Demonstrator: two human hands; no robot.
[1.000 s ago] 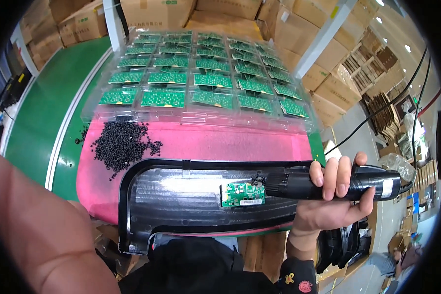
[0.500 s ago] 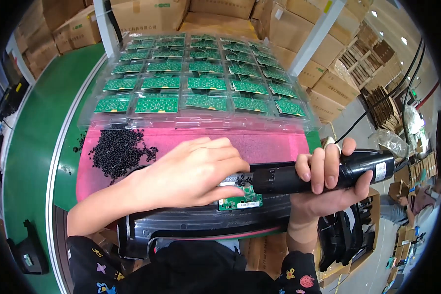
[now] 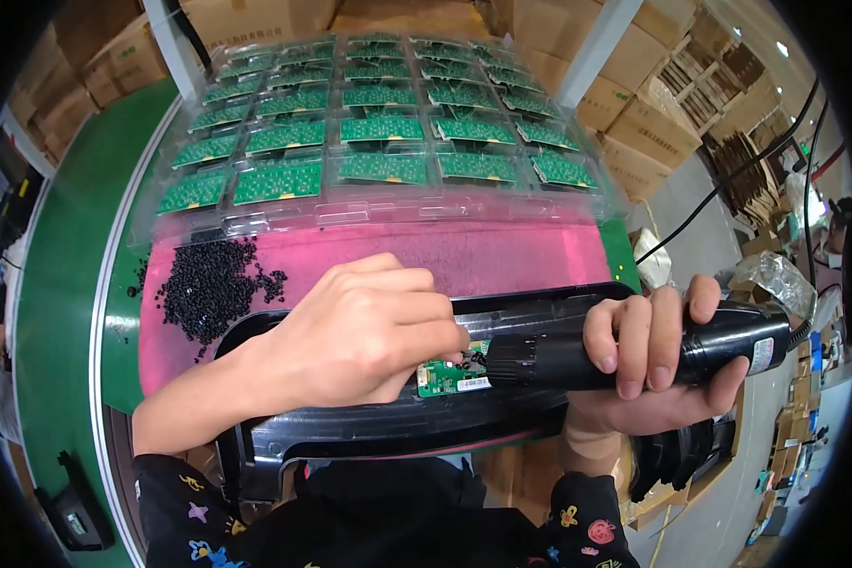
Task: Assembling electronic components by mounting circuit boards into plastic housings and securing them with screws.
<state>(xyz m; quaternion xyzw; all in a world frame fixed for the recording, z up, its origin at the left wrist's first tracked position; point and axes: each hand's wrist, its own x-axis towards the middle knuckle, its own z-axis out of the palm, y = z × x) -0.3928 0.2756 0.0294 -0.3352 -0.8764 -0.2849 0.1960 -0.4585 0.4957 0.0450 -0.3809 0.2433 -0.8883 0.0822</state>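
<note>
My right hand (image 3: 648,364) is wrapped round a black cylindrical electric screwdriver (image 3: 530,362), which lies nearly level with its nose pointing left. Beneath that nose is a small green circuit board (image 3: 440,381), set in a long black plastic housing (image 3: 350,434). From the left my left hand (image 3: 374,331) reaches over the board, fingers curled and pinched beside the screwdriver's nose. Small black pieces (image 3: 473,360) show between the fingertips and the nose; what the fingers themselves hold is hidden. Part of the board is covered by the left hand and the tool.
A pile of tiny black screw-like parts (image 3: 204,289) lies left on the pink mat (image 3: 379,248). Behind it stands a clear plastic tray (image 3: 350,204) with rows of green boards. Cardboard boxes (image 3: 256,24) line the back; a black cable (image 3: 719,194) hangs at right.
My left fingers have curled in more tightly near the screwdriver's nose. The screwdriver and right hand sit slightly lower and further right in view. The tray and pile appear shifted up and left.
</note>
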